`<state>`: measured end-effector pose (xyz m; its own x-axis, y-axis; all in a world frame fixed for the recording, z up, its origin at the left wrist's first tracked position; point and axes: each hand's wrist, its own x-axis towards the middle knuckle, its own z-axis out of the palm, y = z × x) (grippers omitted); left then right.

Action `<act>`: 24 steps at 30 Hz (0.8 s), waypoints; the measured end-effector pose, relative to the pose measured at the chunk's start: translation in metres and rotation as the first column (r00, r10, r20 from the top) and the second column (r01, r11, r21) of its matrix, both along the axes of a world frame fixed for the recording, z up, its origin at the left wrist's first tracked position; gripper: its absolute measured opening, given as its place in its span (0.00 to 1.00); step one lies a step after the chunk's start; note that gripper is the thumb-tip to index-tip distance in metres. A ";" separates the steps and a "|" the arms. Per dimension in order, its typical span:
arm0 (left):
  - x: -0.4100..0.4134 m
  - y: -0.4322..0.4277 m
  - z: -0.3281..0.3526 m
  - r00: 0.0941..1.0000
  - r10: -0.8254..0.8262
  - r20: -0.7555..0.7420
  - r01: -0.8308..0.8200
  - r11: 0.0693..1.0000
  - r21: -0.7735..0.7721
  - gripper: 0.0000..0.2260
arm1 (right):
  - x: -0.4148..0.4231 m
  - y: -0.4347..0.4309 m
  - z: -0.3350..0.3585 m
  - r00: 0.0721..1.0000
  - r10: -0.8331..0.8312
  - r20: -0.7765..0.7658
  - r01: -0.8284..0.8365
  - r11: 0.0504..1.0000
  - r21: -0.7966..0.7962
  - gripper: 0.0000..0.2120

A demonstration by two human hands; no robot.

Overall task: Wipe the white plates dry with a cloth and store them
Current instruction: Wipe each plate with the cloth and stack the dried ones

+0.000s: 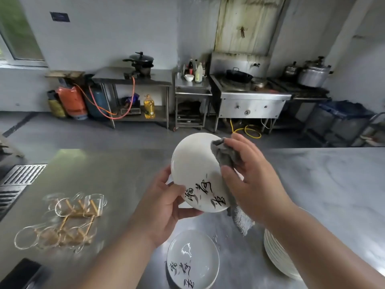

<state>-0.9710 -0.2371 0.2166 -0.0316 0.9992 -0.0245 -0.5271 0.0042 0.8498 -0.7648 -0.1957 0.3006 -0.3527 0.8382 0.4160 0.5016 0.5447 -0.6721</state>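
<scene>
The left hand (pixel 166 207) holds a white plate (pixel 195 172) tilted above the steel bench (pixel 312 184), its fingers curled round the lower left rim. The right hand (pixel 250 176) grips a grey cloth (pixel 224 153), fingers pressing it against the plate's right side. Another plate (pixel 193 259) lies flat on the bench below, and a stack of plates (pixel 277 253) sits to its right. Glass cups on a wooden rack (pixel 68 220) stand at the left.

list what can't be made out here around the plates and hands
Head view only:
- Plate stack: the right forearm covers part of it, so no count.
- Held plate: right side hidden under the cloth and right hand; left hand covers its lower-left rim.
- Glasses: blurred, number unclear.
- Dark object: cut by the bottom-left corner, unidentifiable.
</scene>
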 end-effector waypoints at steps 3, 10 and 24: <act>0.001 -0.012 0.015 1.000 -0.011 -0.019 0.012 0.999 0.043 0.25 | -0.014 -0.014 -0.015 0.859 0.278 0.430 -0.270 0.960 -0.080 0.36; -0.021 -0.039 0.024 0.998 -0.069 -0.007 0.069 0.997 0.022 0.26 | -0.018 -0.009 -0.014 0.679 0.017 0.734 -0.197 0.967 0.160 0.45; -0.039 -0.077 0.032 0.999 -0.039 -0.001 0.039 0.998 0.045 0.25 | -0.063 -0.026 0.003 0.729 0.119 0.674 -0.348 0.912 0.215 0.46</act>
